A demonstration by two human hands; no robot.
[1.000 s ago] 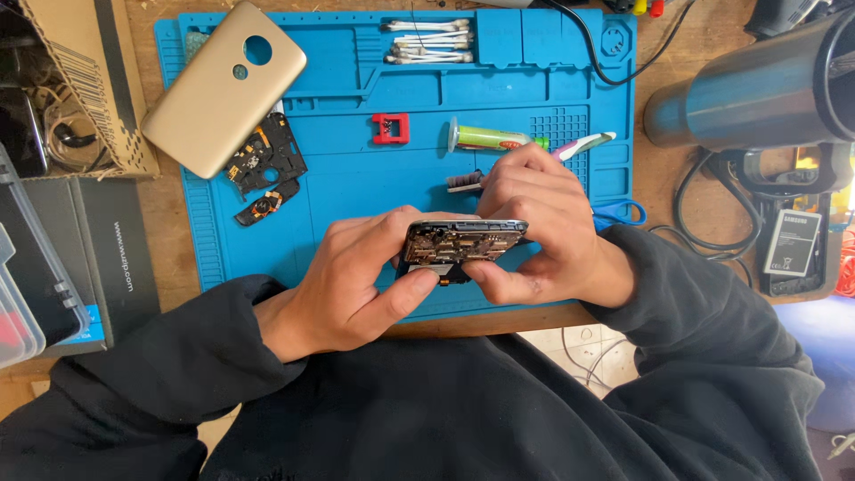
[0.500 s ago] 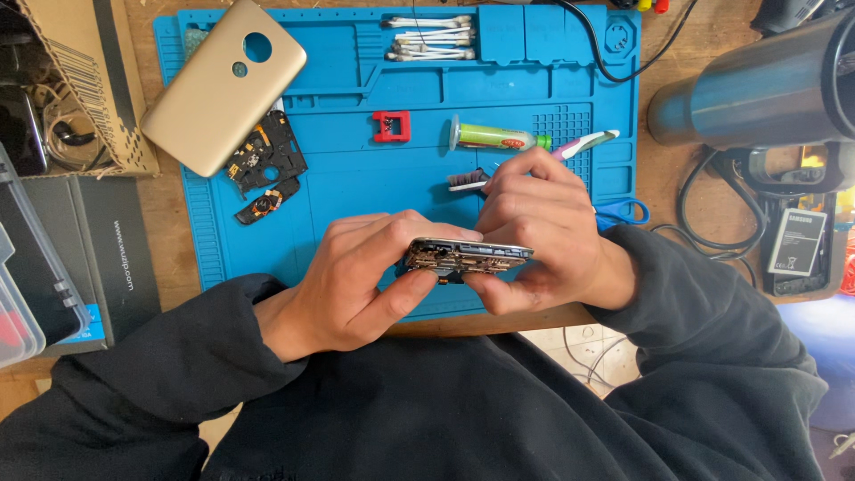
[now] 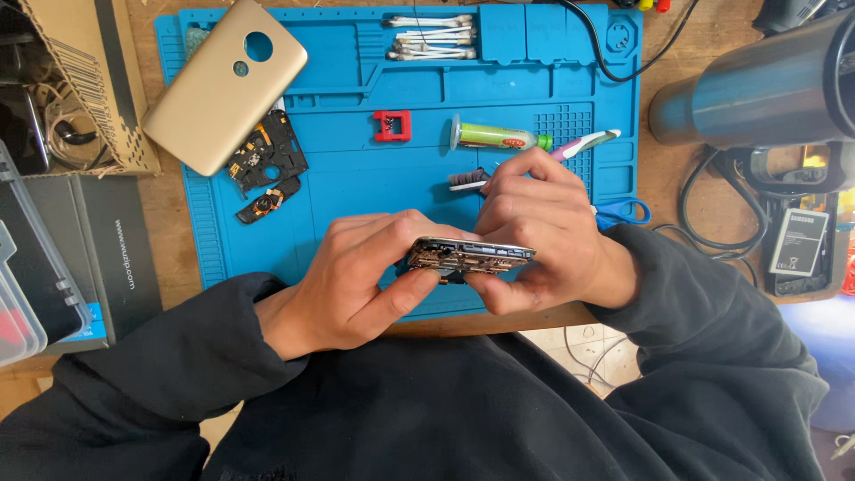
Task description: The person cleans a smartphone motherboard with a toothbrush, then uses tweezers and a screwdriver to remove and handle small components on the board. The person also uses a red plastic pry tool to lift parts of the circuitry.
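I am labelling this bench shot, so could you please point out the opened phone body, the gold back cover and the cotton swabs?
opened phone body (image 3: 472, 256), head view, on its upturned side edge between both hands.
gold back cover (image 3: 218, 89), head view, on its plain middle.
cotton swabs (image 3: 432, 37), head view, on the sticks mid-pile.

Bright blue bench, gold and black parts

The ribbed rubber work mat (image 3: 356, 187) is bright blue; the smooth phone back cover (image 3: 223, 85) is matte gold; the small square clip (image 3: 393, 126) is red; the slim glue tube (image 3: 494, 136) is green; the long sleeves (image 3: 704, 312) are black.
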